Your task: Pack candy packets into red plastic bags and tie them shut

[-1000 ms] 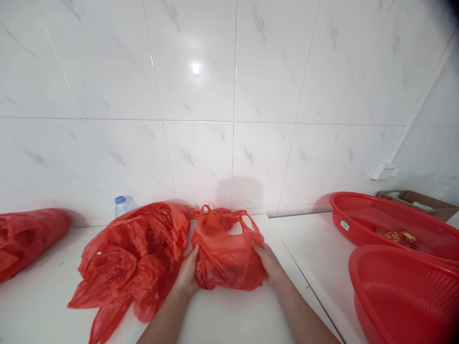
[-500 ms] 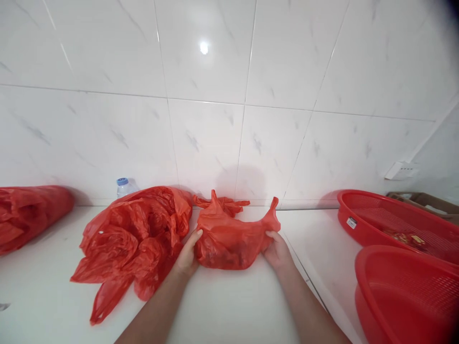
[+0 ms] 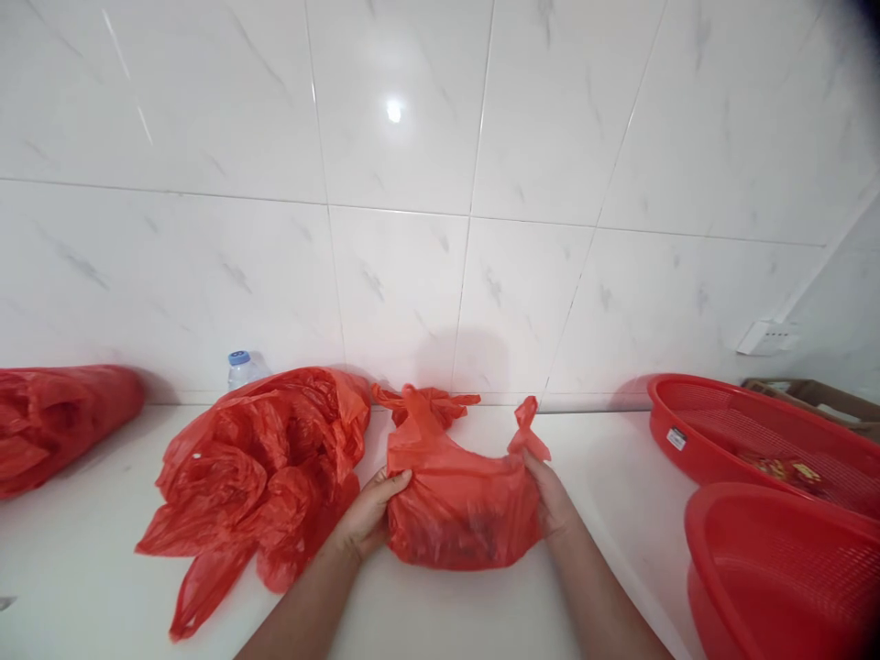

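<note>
Between my two hands is a red plastic bag [image 3: 467,513] with dark, indistinct contents showing through its lower part. My left hand [image 3: 375,513] grips its left side, thumb on the front. At the right side, my right hand [image 3: 548,495] is closed on the plastic just below the right handle, its fingers partly hidden behind the bag. Both bag handles stick up. Right behind it, against the wall, lies another crumpled red bag [image 3: 450,403]. A big heap of loose red plastic bags [image 3: 261,477] spreads to the left of my left hand.
Two red plastic baskets [image 3: 694,541] stand on the right; the rear basket [image 3: 664,431] holds some small packets [image 3: 780,469]. A brown box [image 3: 818,396] sits behind them. At far left is a red bundle [image 3: 69,412]. A blue-capped bottle [image 3: 240,368] stands by the tiled wall.
The bag has come closer to me and slightly right, and it looks wider and fuller. Both hands moved with it; my left thumb now lies further over its front.
</note>
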{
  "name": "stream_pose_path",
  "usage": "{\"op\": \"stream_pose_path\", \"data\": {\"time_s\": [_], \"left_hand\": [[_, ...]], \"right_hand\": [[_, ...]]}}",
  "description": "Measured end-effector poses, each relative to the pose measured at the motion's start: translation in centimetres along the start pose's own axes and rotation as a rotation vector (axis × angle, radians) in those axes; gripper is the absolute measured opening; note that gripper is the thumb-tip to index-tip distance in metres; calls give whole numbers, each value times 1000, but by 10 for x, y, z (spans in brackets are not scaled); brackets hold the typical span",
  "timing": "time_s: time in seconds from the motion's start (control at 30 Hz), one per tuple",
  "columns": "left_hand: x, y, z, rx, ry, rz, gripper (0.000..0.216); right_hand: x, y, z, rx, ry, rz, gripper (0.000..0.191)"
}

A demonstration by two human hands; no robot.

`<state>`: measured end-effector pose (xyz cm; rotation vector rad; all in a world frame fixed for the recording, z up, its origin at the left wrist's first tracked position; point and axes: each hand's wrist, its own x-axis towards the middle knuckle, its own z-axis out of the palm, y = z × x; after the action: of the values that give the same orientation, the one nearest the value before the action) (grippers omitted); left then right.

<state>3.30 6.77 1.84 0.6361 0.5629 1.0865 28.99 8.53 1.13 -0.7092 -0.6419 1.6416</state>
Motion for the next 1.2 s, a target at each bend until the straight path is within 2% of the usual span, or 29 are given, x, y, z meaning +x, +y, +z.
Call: {"op": "stream_pose_path", "data": {"time_s": [0.1, 0.17, 0.3, 0.43, 0.57, 0.67, 0.73, 0.83, 1.0, 1.07, 1.13, 1.2], "left_hand": [[4, 0, 2, -30, 142, 95, 31], [5, 0, 1, -24, 179, 114, 34], [3, 1, -1, -16, 124, 84, 41], [0, 0, -3, -58, 58, 86, 36], [2, -1, -3, -31, 95, 90, 23], [5, -1, -3, -32, 154, 111, 22], [7, -1, -3, -35, 184, 116, 21], [7, 0, -2, -27, 206, 108, 21], [8, -2, -2, -21, 197, 91, 20], [8, -4, -3, -23, 193, 90, 20], [10, -7, -5, -27, 197, 94, 18], [11, -8, -6, -33, 208, 102, 15]], "right_hand": [[4, -4, -1, 23, 17, -84, 31], [6, -4, 1, 19, 3, -124, 40], [9, 0, 3, 1, -6, -104, 40], [10, 4, 1, 82, 21, -107, 17], [6, 7, 6, 116, -65, -122, 6], [2, 8, 14, 35, -111, -89, 19], [0, 8, 17, -43, -93, -47, 27], [0, 8, 16, -133, -21, -9, 20], [6, 0, 10, -14, 20, -169, 21], [7, 1, 11, 21, 39, -188, 19], [6, 6, 17, 28, 21, -136, 20], [3, 15, 26, 7, -62, -32, 31]]}}
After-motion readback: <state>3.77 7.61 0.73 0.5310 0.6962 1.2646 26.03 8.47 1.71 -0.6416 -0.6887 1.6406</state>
